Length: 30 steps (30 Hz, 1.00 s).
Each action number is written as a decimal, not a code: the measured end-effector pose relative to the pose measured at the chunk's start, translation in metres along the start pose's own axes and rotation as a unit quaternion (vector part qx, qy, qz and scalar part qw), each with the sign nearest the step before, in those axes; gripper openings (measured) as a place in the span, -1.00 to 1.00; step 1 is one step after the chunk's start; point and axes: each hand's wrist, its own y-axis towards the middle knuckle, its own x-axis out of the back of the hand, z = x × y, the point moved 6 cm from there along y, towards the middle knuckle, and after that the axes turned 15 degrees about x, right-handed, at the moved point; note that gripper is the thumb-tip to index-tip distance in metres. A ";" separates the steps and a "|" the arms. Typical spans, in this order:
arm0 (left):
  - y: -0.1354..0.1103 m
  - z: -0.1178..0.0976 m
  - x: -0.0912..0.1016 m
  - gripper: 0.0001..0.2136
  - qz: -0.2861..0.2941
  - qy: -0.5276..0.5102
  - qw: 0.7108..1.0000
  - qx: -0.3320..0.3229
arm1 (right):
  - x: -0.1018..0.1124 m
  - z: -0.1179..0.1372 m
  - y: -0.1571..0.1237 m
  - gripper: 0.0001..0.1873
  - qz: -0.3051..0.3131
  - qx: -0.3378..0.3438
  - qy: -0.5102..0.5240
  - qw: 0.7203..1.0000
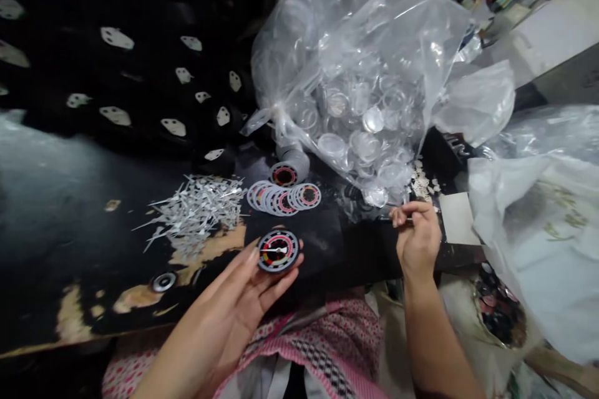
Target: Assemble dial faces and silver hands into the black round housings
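My left hand [243,299] lies palm up over the front edge of a worn black board [70,212], with a round black gauge dial [278,250] resting on its fingertips. The dial has a red and white scale and a white needle. My right hand [418,237] is closed in a pinch on a thin dark tool [395,219] just below a big clear plastic bag [365,93] full of round transparent covers. Between the hands and further back lies a fanned row of printed dial faces [283,197].
A heap of small white needles [194,212] lies left of the dial faces, with a short stack of dials [290,165] behind them. A metal ring [163,282] sits near the board's front edge. More plastic bags [538,230] crowd the right. Black parts with white labels [116,38] fill the back left.
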 end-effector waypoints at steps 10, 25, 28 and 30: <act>-0.019 -0.016 -0.008 -0.69 -0.034 0.075 0.993 -0.082 | -0.100 0.114 -0.019 -0.85 0.427 0.192 -0.070 0.881; -0.011 -0.010 -0.005 -0.68 -0.012 0.014 0.999 -0.051 | -0.155 0.121 -0.033 -0.88 0.455 0.162 -0.133 0.865; -0.012 -0.016 0.009 -0.67 -0.071 0.081 0.990 -0.090 | -0.154 0.117 -0.031 -0.93 0.476 0.102 -0.080 0.870; -0.010 -0.020 0.014 -0.65 -0.088 0.110 0.985 -0.103 | -0.151 0.107 -0.022 -0.94 0.469 0.083 -0.017 0.879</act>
